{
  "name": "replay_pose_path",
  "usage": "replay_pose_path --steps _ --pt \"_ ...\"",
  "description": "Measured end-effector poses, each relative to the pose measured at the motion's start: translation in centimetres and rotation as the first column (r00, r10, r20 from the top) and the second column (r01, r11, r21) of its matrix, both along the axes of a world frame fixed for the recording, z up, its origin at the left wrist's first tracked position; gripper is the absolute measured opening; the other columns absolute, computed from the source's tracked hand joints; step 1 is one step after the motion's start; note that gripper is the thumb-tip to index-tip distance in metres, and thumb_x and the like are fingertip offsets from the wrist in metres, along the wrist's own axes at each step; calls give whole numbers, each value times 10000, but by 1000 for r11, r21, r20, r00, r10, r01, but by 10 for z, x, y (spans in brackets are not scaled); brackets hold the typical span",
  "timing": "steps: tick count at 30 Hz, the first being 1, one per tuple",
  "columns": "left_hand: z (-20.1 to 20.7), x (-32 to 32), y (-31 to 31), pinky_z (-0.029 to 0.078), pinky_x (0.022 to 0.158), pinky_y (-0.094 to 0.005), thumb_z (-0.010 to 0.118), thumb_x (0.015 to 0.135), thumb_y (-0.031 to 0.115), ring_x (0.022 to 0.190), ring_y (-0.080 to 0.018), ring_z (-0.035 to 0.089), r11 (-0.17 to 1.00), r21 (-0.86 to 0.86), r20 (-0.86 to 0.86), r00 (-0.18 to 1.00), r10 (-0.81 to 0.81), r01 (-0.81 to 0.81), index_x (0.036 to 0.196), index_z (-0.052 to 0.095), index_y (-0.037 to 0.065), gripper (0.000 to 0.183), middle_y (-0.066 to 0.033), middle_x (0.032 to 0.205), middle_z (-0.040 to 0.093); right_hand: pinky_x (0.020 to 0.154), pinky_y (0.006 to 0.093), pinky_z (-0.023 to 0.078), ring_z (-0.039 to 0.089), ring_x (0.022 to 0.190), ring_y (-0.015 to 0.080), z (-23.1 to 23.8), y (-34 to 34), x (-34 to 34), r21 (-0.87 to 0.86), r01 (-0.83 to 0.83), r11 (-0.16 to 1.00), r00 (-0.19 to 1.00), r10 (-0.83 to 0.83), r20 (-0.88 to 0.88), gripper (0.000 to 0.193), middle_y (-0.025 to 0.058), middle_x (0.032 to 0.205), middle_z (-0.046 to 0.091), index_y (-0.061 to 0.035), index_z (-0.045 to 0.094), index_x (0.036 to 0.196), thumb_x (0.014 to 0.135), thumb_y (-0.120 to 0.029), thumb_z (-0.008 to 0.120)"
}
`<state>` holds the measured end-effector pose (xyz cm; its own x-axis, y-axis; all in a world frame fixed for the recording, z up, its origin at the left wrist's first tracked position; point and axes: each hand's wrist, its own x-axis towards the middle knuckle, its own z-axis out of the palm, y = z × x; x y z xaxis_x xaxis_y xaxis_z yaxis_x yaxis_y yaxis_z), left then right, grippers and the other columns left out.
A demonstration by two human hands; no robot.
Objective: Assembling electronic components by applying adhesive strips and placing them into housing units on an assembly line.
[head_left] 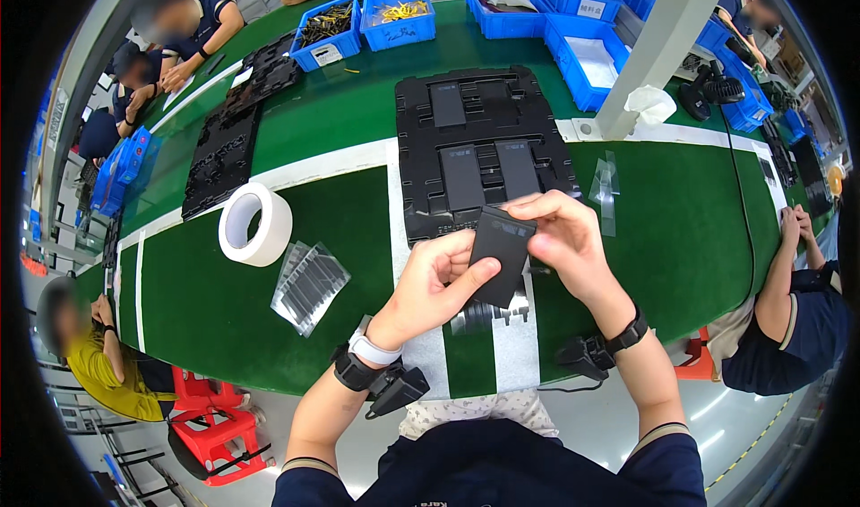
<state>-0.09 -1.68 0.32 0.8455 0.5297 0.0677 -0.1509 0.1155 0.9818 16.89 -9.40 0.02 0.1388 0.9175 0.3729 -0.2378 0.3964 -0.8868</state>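
Above the table's near edge, my left hand (439, 283) grips a flat black rectangular pack (503, 261), like a phone battery, thumb across its face. My right hand (573, 243) pinches the pack's upper right edge between thumb and fingers. Just beyond my hands lies a black moulded tray (408, 104). Similar packs sit in its recesses: one in the far part (448, 106) and two in the near part, a left one (461, 177) and a right one (517, 168). Clear film strips (475, 317) with dark bands lie partly hidden beneath my hands.
To the left are a white tape roll (279, 229) and a fan of clear strips (309, 287). More clear strips (606, 198) lie right of the tray. Blue bins (399, 35) line the back. A grey post (658, 50) rises at right. Other people sit around the table.
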Motion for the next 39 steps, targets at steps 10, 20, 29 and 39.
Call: replay_pose_path --steps 10,20,29,39 --pt "-1 -4 -4 461 744 -201 512 903 82 841 -53 559 965 -96 64 969 -238 243 1125 522 -42 254 -33 963 607 936 396 406 551 1057 257 -6 4 3 -56 -358 932 892 324 -316 359 196 1122 566 -48 522 1035 804 -293 648" --pt "-6 2 -3 478 595 -272 647 770 93 670 -190 586 673 725 -329 932 153 145 950 622 36 190 -88 816 569 801 353 465 607 882 243 56 -50 14 -191 184 964 526 68 848 328 96 906 616 -69 531 902 652 -109 741" --pt "4 1 -7 482 668 -343 669 721 152 768 -247 588 709 650 -455 887 77 272 921 626 72 220 -69 851 565 882 376 419 519 1041 273 8 -74 21 -120 183 976 369 45 928 291 78 1134 567 -94 644 911 635 -134 729" --pt "-3 3 -9 460 569 -275 726 678 160 648 -181 571 708 667 -427 898 108 232 906 636 80 258 -39 759 553 800 385 441 522 979 262 -9 -76 10 44 153 987 374 -99 922 294 66 1137 559 -68 641 901 621 -96 726"
